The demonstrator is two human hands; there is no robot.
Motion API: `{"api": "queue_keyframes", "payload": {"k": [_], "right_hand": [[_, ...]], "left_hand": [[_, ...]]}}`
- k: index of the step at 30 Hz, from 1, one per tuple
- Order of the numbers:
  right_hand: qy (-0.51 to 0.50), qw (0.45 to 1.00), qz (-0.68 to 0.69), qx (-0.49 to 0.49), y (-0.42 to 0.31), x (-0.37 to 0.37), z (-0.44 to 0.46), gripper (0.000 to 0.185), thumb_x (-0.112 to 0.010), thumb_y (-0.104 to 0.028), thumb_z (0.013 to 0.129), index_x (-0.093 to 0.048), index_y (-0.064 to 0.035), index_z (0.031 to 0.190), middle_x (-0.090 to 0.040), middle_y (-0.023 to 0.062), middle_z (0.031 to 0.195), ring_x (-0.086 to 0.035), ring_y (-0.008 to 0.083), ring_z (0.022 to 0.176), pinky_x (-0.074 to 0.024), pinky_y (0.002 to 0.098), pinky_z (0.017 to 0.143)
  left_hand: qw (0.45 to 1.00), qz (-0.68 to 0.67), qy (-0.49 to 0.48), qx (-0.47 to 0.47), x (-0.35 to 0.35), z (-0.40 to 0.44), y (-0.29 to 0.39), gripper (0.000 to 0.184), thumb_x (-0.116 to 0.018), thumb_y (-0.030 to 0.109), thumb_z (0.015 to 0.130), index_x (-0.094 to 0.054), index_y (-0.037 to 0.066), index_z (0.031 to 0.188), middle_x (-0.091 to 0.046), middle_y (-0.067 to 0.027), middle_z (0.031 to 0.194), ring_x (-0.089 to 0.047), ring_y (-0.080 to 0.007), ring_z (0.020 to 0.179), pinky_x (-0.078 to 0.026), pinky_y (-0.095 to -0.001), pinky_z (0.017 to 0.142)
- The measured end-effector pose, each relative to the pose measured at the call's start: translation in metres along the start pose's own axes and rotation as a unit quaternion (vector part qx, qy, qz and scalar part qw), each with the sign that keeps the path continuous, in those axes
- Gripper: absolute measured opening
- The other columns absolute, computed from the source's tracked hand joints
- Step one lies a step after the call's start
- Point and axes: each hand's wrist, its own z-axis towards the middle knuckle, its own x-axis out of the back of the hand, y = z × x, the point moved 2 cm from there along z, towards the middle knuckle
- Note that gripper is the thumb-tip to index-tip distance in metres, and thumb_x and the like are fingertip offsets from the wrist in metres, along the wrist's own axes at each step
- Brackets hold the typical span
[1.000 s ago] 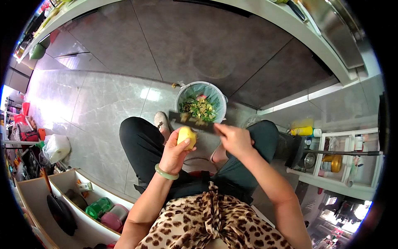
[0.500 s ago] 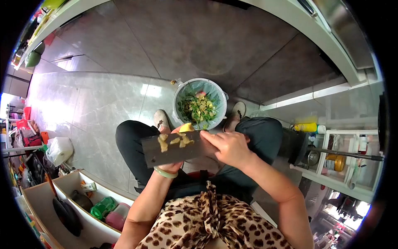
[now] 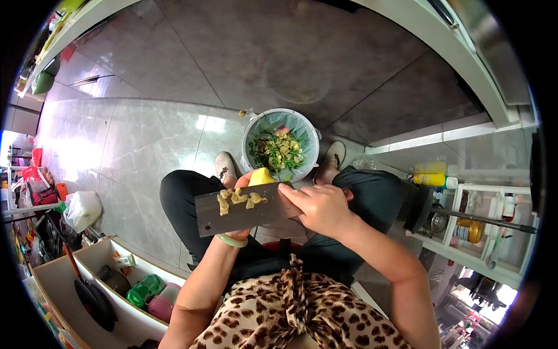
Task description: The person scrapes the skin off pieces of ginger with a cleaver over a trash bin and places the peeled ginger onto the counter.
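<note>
My right hand [image 3: 326, 207] is closed on a dark, broad-bladed cleaver [image 3: 244, 218], index finger laid along the blade. Several brownish peel scraps [image 3: 237, 198] cling to the face of the blade. Behind the cleaver, my left hand [image 3: 243, 179] grips a yellow, peeled piece that looks like a potato [image 3: 261, 176]; the blade hides most of this hand and part of the potato. Just beyond both hands, a lined waste bin [image 3: 248, 125] stands on the floor between my feet, with green trimmings and peelings [image 3: 279, 150] in it.
At lower left, an open drawer [image 3: 131, 243] holds a black pan [image 3: 93, 305] and a green bottle [image 3: 144, 291]. A white plastic bag [image 3: 82, 210] lies at left. On the right are a yellow bottle [image 3: 429, 181] and a white rack [image 3: 459, 215] with jars.
More of the yellow potato shows above the blade now. The peel scraps on the cleaver have shifted left and bunched together. Cleaver and hands have moved only slightly.
</note>
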Motion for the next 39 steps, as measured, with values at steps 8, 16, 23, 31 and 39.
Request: {"api": "queue_keyframes", "payload": {"k": [8,16,23,31,39], "right_hand": [[-0.029,0.994,-0.033,-0.103,0.049,-0.025,-0.009,0.036,-0.06,-0.009,0.077,-0.064,-0.0106,0.113,-0.069,0.0105,0.079,-0.068,0.0261,0.067,-0.053,0.0369,0.057],[-0.024,0.991,0.105,-0.077,0.004,0.009,-0.002,0.04,-0.064,-0.011,0.074,-0.065,-0.0138,0.114,-0.07,0.0096,0.088,-0.068,0.0264,0.076,-0.0538,0.0361,0.065],[0.006,0.997,0.073,-0.003,-0.013,0.014,-0.002,0.042,-0.068,-0.007,0.071,-0.066,-0.0118,0.112,-0.067,0.0069,0.076,-0.064,0.0237,0.064,-0.0505,0.0339,0.057],[0.022,0.999,0.045,0.0,0.002,0.007,-0.014,0.041,-0.065,-0.01,0.073,-0.066,-0.0117,0.114,-0.066,0.0082,0.075,-0.065,0.0241,0.065,-0.0515,0.0353,0.059],[0.022,0.998,0.056,-0.023,0.004,0.016,-0.019,0.044,-0.066,-0.008,0.069,-0.065,-0.0107,0.113,-0.068,0.008,0.082,-0.066,0.0247,0.069,-0.0522,0.0354,0.062]], "left_hand": [[0.983,0.15,0.09,0.057,-0.001,-0.007,0.005,0.045,-0.06,0.012,0.09,-0.044,0.007,0.133,-0.057,-0.0092,0.121,-0.057,-0.0217,0.108,-0.049,-0.0331,0.082],[0.995,-0.097,0.0,0.039,0.017,-0.006,-0.009,0.044,-0.056,0.025,0.095,-0.046,0.005,0.133,-0.059,-0.0119,0.121,-0.059,-0.0218,0.108,-0.051,-0.0333,0.088],[0.989,-0.112,-0.092,0.031,0.007,-0.005,0.003,0.046,-0.05,0.029,0.097,-0.042,0.002,0.133,-0.058,-0.0122,0.12,-0.059,-0.0211,0.109,-0.049,-0.0316,0.094],[0.993,-0.112,-0.025,0.041,0.014,-0.009,-0.004,0.037,-0.042,0.029,0.101,-0.049,0.005,0.128,-0.059,-0.0112,0.119,-0.059,-0.022,0.108,-0.051,-0.0331,0.092],[0.978,-0.158,-0.132,0.018,-0.007,-0.012,0.0,0.047,-0.051,0.038,0.095,-0.05,0.006,0.13,-0.05,-0.0127,0.136,-0.054,-0.0282,0.118,-0.046,-0.0409,0.1]]}}
